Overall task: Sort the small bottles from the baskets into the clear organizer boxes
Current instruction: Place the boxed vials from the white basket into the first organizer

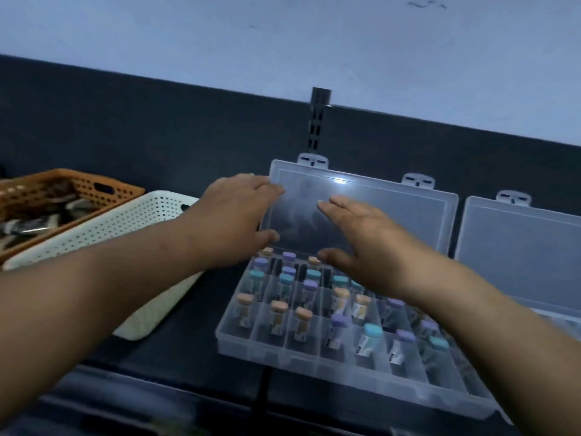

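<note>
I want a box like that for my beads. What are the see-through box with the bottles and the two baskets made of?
The organizer box looks like clear, glossy hard plastic: bottles show through it and its lid glints. The white basket and orange basket look like matte moulded plastic, with even rows of holes.

Pastel caps, clear box (pixel 314 368)
Bottles (pixel 278 319) carry purple, teal and peach caps; far left, the orange basket (pixel 78 181) and nearer white basket (pixel 125 228) show dotted hole patterns; table (pixel 188 357) black, wall (pixel 283 42) pale blue.
</note>
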A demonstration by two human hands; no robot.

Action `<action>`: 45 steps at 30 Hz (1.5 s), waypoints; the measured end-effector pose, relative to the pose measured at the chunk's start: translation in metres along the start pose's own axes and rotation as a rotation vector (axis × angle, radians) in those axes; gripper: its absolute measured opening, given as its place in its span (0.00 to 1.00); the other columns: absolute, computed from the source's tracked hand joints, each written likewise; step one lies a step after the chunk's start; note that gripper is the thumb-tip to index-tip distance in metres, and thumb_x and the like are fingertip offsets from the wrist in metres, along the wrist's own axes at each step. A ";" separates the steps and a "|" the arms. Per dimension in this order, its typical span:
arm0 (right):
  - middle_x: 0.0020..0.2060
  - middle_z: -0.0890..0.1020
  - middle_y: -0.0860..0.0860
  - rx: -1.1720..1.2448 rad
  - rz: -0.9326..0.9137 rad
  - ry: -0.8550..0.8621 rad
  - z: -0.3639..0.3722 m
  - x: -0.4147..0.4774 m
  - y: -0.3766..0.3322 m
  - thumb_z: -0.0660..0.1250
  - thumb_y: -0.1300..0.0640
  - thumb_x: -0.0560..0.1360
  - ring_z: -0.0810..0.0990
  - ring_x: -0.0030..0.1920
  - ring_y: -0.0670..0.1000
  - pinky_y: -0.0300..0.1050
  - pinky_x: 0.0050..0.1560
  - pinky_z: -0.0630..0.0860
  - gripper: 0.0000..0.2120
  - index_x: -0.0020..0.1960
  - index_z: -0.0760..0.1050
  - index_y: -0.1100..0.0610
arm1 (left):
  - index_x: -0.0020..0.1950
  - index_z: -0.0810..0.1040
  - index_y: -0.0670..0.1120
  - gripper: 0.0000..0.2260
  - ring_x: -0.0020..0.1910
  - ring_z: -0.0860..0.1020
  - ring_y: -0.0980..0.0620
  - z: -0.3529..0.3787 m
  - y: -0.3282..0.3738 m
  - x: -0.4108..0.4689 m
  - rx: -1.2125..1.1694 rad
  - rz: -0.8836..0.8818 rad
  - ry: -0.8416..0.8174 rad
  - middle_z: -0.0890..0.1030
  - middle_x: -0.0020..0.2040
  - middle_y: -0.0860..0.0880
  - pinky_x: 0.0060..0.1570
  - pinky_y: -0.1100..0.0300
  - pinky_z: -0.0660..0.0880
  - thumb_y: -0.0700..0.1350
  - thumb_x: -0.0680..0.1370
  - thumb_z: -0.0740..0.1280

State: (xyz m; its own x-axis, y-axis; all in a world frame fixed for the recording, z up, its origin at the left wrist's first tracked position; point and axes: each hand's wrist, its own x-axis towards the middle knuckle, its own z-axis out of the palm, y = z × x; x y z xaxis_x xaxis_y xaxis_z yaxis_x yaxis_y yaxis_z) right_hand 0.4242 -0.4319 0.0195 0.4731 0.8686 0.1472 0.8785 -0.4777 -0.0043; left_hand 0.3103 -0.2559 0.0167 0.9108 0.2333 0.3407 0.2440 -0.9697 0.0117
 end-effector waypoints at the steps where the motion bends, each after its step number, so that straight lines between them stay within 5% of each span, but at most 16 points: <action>1: 0.79 0.51 0.49 0.006 -0.023 -0.003 0.000 0.009 -0.011 0.62 0.41 0.77 0.50 0.78 0.50 0.47 0.77 0.50 0.37 0.79 0.48 0.48 | 0.77 0.56 0.52 0.34 0.76 0.56 0.51 -0.002 -0.015 -0.005 0.001 -0.030 -0.003 0.58 0.77 0.50 0.72 0.57 0.53 0.57 0.76 0.66; 9: 0.78 0.53 0.49 0.040 -0.163 -0.050 0.016 0.094 -0.114 0.63 0.44 0.78 0.51 0.78 0.50 0.47 0.76 0.51 0.35 0.79 0.50 0.51 | 0.77 0.58 0.51 0.32 0.74 0.60 0.51 -0.005 -0.135 -0.045 -0.044 -0.249 -0.077 0.62 0.76 0.51 0.71 0.55 0.59 0.56 0.77 0.66; 15: 0.74 0.64 0.52 0.003 -0.102 -0.163 0.048 0.155 -0.158 0.66 0.48 0.77 0.64 0.72 0.55 0.51 0.70 0.65 0.30 0.75 0.61 0.53 | 0.74 0.62 0.49 0.29 0.69 0.67 0.49 0.017 -0.178 -0.053 -0.130 -0.251 -0.210 0.67 0.72 0.49 0.65 0.55 0.67 0.55 0.77 0.66; 22: 0.66 0.74 0.47 -0.152 -0.017 -0.503 0.072 0.185 -0.176 0.73 0.46 0.70 0.73 0.65 0.53 0.44 0.61 0.72 0.33 0.72 0.66 0.48 | 0.72 0.65 0.47 0.27 0.68 0.69 0.48 0.041 -0.198 -0.043 -0.218 -0.167 -0.347 0.68 0.71 0.49 0.65 0.53 0.68 0.55 0.76 0.66; 28: 0.50 0.81 0.47 -0.370 0.001 -0.694 0.094 0.199 -0.194 0.75 0.47 0.65 0.80 0.50 0.52 0.46 0.51 0.78 0.20 0.55 0.77 0.49 | 0.71 0.67 0.48 0.25 0.67 0.69 0.48 0.045 -0.208 -0.041 -0.268 -0.130 -0.405 0.70 0.69 0.49 0.65 0.51 0.68 0.55 0.76 0.66; 34: 0.44 0.80 0.52 -0.377 0.002 -0.625 0.097 0.200 -0.190 0.65 0.56 0.70 0.80 0.43 0.54 0.45 0.44 0.79 0.10 0.51 0.75 0.55 | 0.74 0.64 0.50 0.28 0.69 0.68 0.50 0.041 -0.214 -0.043 -0.311 -0.118 -0.430 0.69 0.71 0.51 0.66 0.53 0.68 0.56 0.76 0.66; 42: 0.52 0.78 0.44 0.261 0.103 -0.323 0.078 0.192 -0.169 0.74 0.56 0.68 0.80 0.48 0.48 0.47 0.49 0.79 0.22 0.59 0.71 0.47 | 0.76 0.60 0.50 0.31 0.70 0.68 0.50 0.040 -0.216 -0.041 -0.398 -0.141 -0.465 0.66 0.73 0.51 0.64 0.58 0.68 0.52 0.76 0.68; 45: 0.55 0.76 0.41 0.454 0.126 -0.206 0.067 0.182 -0.162 0.75 0.60 0.68 0.81 0.46 0.43 0.39 0.46 0.79 0.32 0.68 0.67 0.47 | 0.76 0.60 0.50 0.31 0.68 0.69 0.49 0.043 -0.208 -0.035 -0.416 -0.132 -0.505 0.68 0.72 0.51 0.60 0.59 0.69 0.50 0.76 0.69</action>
State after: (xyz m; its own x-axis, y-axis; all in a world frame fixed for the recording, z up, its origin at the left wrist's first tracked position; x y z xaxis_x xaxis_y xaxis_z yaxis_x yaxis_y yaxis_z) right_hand 0.3724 -0.1880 -0.0196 0.5403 0.8377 -0.0801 0.7324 -0.5150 -0.4454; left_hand 0.2421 -0.0588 -0.0375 0.9510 0.2588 -0.1692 0.3071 -0.8544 0.4192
